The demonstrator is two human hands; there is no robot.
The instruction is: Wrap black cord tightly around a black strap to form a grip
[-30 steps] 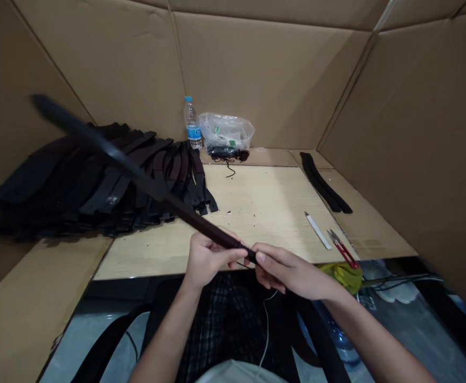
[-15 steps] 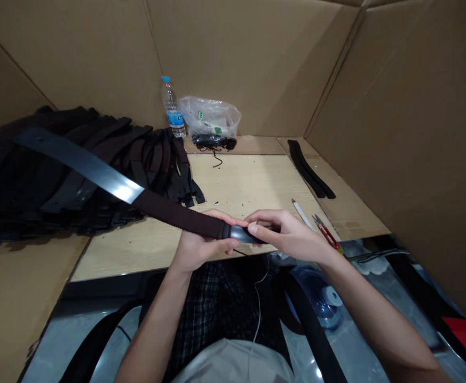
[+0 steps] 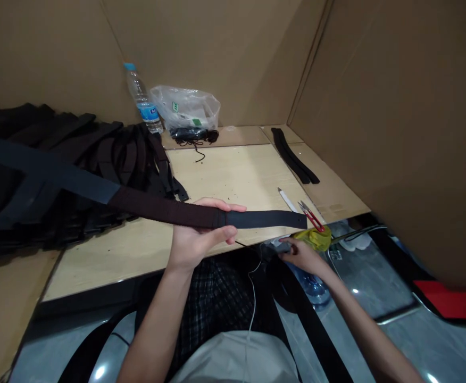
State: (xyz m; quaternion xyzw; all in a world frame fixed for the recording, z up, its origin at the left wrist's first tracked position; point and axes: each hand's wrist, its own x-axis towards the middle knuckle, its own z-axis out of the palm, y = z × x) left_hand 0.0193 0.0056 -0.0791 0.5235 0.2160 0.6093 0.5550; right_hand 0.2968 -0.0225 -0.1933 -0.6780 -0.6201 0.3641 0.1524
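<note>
My left hand (image 3: 195, 242) grips a long dark strap (image 3: 169, 209) near its middle, thumb in front and fingers behind. A brown ribbed section covers the strap's middle; smooth black ends with small holes extend to both sides. Its left end passes before a heap of similar straps (image 3: 77, 146). From below my left thumb runs a thin dark cord (image 3: 244, 244). My right hand (image 3: 302, 256) is off the strap, low by the table's front edge, fingers bent at a crumpled grey item (image 3: 279, 246) whose kind I cannot make out.
Two black strips (image 3: 294, 157) lie at the table's right, near a white pen-like tool (image 3: 286, 199) and red-handled thread snips (image 3: 313, 217). A water bottle (image 3: 145, 101) and a plastic bag (image 3: 187, 109) stand at the back. Yellow material (image 3: 315, 238) hangs by the front edge.
My right hand has let go of the strap's right end and moved down and right, below the table edge. My left hand still holds the strap. The view has turned rightward.
</note>
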